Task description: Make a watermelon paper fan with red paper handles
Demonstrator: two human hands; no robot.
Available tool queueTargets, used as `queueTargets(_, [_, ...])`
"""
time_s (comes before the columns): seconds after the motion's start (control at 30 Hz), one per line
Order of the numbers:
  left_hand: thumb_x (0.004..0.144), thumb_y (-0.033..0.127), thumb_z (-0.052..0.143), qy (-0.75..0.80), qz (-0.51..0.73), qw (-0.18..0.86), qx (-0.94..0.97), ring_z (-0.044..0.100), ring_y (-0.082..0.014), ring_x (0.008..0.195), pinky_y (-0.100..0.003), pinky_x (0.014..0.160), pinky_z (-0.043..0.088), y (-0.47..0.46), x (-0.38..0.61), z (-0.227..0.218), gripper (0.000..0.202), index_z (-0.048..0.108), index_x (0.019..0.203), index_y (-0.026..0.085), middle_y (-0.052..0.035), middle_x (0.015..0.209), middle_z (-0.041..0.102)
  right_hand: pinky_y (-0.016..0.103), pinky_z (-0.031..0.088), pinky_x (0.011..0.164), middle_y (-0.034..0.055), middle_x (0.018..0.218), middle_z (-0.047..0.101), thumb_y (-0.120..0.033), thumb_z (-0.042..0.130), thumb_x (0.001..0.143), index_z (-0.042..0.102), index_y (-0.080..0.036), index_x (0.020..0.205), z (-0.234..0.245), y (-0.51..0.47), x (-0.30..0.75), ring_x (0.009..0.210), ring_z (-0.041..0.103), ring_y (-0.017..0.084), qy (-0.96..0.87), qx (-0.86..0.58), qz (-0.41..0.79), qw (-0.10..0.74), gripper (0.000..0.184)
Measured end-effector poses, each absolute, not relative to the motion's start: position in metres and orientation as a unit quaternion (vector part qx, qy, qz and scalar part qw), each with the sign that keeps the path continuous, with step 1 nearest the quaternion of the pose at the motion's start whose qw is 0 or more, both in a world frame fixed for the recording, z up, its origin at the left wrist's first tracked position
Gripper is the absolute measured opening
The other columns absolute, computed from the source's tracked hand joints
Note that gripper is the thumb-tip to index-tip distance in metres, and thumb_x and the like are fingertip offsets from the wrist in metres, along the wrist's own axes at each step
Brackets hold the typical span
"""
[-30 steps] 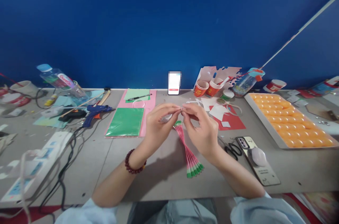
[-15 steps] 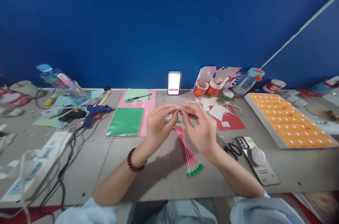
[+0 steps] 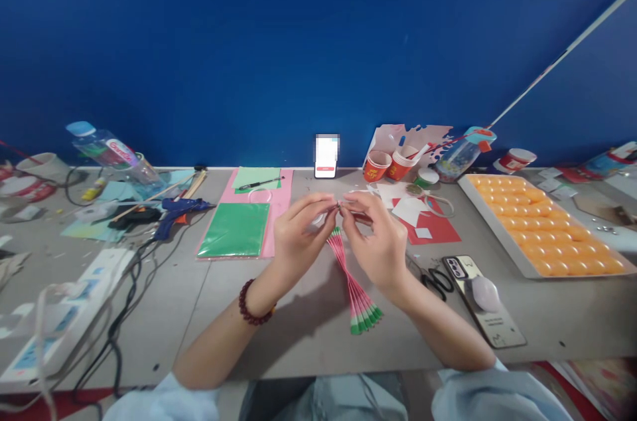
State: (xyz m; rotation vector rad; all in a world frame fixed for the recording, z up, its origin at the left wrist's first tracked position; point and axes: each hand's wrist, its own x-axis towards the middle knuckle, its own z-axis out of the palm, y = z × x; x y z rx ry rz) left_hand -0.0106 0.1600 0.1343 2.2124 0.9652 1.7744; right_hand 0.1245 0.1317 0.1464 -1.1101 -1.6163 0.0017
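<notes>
My left hand [image 3: 301, 232] and my right hand [image 3: 375, 238] meet over the middle of the table, fingertips almost touching. Both are closed in a pinch, thumb against fingers, on something tiny and dark that is too small to name. Just below them lies a pleated paper strip [image 3: 347, 275] in pink, white and green, narrow at its middle and fanned at the near end. Its far end reaches up beneath my fingertips; whether they touch it I cannot tell. A bead bracelet [image 3: 256, 305] circles my left wrist.
A green paper pack [image 3: 235, 228] and a blue glue gun [image 3: 179, 212] lie to the left, with cables and a power strip [image 3: 74, 321]. Rightward are paper cups [image 3: 377, 165], red paper [image 3: 440, 228], a phone [image 3: 490, 325] and a tray of orange balls [image 3: 537, 228]. Another phone [image 3: 326, 155] stands upright behind.
Both hands stay almost in place, with only slight shifts of the fingertips. The pleated paper strip has not moved.
</notes>
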Motion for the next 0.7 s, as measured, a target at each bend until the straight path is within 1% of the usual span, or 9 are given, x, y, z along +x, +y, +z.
queueTargets(0.13, [0.081, 0.013, 0.061, 0.323, 0.591, 0.046, 0.738, 0.068, -0.016, 0.083, -0.03, 0.074, 0.058, 0.1608, -0.0093, 0.1332, 0.014, 0.067, 0.092, 0.019, -0.0061, 0.093, 0.072, 0.027, 0.058, 0.071, 0.0014, 0.09, 0.07, -0.013, 0.05, 0.086, 0.057, -0.026, 0.105, 0.1444, 0.1314, 0.124, 0.078, 0.069, 0.015, -0.69, -0.47, -0.019, 0.549, 0.024])
queueTargets(0.3, [0.077, 0.012, 0.065, 0.331, 0.587, -0.043, 0.737, 0.069, -0.0164, 0.075, -0.031, 0.069, 0.055, 0.1623, -0.0076, 0.1314, 0.013, 0.066, 0.087, 0.021, -0.0036, 0.086, 0.074, 0.028, 0.057, 0.073, 0.0011, 0.087, 0.069, -0.013, 0.049, 0.086, 0.058, -0.026, 0.104, 0.1408, 0.1308, 0.1228, 0.078, 0.068, 0.015, -0.691, -0.482, -0.017, 0.539, 0.024])
queueTargets(0.4, [0.076, 0.01, 0.064, 0.328, 0.587, -0.077, 0.736, 0.069, -0.016, 0.075, -0.029, 0.067, 0.055, 0.1625, -0.0068, 0.1303, 0.015, 0.065, 0.086, 0.021, -0.0033, 0.085, 0.073, 0.028, 0.057, 0.073, 0.0016, 0.088, 0.069, -0.014, 0.049, 0.086, 0.058, -0.026, 0.105, 0.1396, 0.1307, 0.1222, 0.078, 0.068, 0.016, -0.691, -0.486, -0.02, 0.535, 0.024])
queueTargets(0.53, [0.075, 0.007, 0.063, 0.329, 0.579, -0.081, 0.742, 0.068, -0.0154, 0.074, -0.026, 0.064, 0.055, 0.1613, -0.0059, 0.1308, 0.015, 0.062, 0.085, 0.019, -0.0041, 0.083, 0.072, 0.028, 0.057, 0.072, 0.0017, 0.088, 0.069, -0.013, 0.048, 0.087, 0.057, -0.026, 0.105, 0.1388, 0.1307, 0.1218, 0.077, 0.068, 0.015, -0.694, -0.485, -0.023, 0.531, 0.024])
queueTargets(0.7, [0.077, 0.009, 0.06, 0.339, 0.581, -0.051, 0.738, 0.066, -0.0138, 0.071, -0.024, 0.063, 0.055, 0.1608, -0.0051, 0.1332, 0.01, 0.061, 0.081, 0.018, -0.0034, 0.079, 0.069, 0.027, 0.057, 0.071, 0.0017, 0.088, 0.07, -0.013, 0.05, 0.086, 0.057, -0.025, 0.104, 0.1408, 0.1311, 0.1219, 0.077, 0.068, 0.015, -0.696, -0.482, -0.019, 0.532, 0.023])
